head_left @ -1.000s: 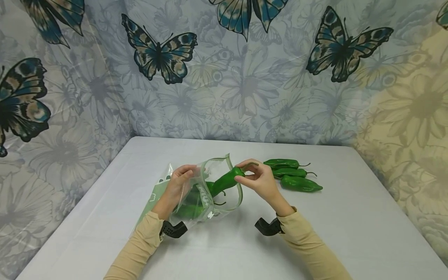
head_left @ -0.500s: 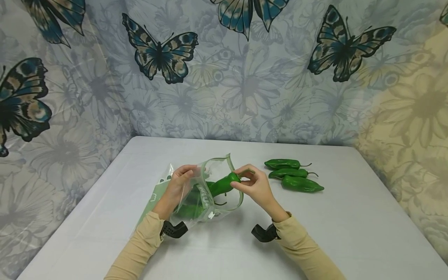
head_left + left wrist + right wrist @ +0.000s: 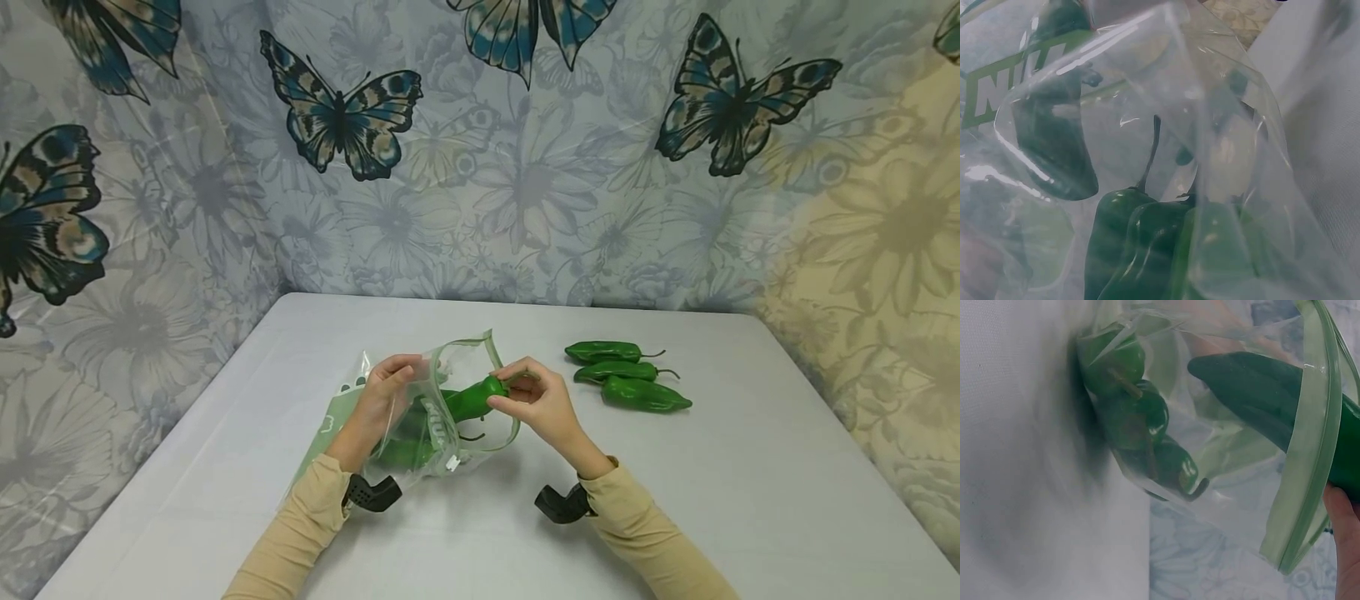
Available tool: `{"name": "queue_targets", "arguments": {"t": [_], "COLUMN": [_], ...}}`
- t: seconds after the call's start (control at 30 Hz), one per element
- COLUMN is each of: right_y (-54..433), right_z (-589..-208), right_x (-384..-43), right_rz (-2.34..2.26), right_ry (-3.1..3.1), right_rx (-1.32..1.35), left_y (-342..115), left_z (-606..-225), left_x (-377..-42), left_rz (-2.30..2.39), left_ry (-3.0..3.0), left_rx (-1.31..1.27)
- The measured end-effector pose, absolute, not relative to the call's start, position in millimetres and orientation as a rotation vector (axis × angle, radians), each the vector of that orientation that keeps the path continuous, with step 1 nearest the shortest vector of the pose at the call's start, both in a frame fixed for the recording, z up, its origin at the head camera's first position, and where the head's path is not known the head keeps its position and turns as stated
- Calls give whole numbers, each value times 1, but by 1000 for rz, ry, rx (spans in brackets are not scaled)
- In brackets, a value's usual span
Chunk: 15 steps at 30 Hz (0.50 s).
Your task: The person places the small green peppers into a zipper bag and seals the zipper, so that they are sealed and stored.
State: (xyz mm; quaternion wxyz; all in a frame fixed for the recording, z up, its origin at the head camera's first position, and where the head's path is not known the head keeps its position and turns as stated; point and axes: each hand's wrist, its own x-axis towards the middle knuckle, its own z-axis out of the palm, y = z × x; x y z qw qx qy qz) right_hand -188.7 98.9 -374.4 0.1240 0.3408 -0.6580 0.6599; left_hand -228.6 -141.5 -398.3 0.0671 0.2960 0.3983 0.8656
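Observation:
In the head view my left hand [image 3: 382, 400] holds a clear zip bag [image 3: 1313, 444] with a green rim, its mouth spread open toward the right. My right hand [image 3: 542, 408] pinches a long green pepper [image 3: 471, 401] by its stem end, thumb below. The tip of that pepper points down into the bag, past the rim, in the right wrist view. Several other green peppers [image 3: 1135, 412] lie at the bottom of the bag with their stems toward the mouth. Through the plastic they also show in the left wrist view, beside the printed green label.
Three green peppers [image 3: 626, 372] lie side by side on the white table [image 3: 720, 467], right of the bag. Behind the table hangs a butterfly-and-flower cloth [image 3: 525, 192].
My right hand has moved left and slightly down, and the pepper has gone deeper into the bag. The left hand and the bag have stayed nearly still.

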Motion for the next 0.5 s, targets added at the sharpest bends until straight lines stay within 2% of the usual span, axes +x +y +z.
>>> {"name": "queue_targets", "arguments": {"t": [0.5], "right_y": [98], "right_z": [-375], "right_x": [-185], "right_rz": [1897], "right_ry": [-1964], "right_rx": [978], "left_y": [-142], "left_z": [-397], "left_x": [-226], "left_rz": [2609], "left_ry": [1220], "left_rx": [833]}}
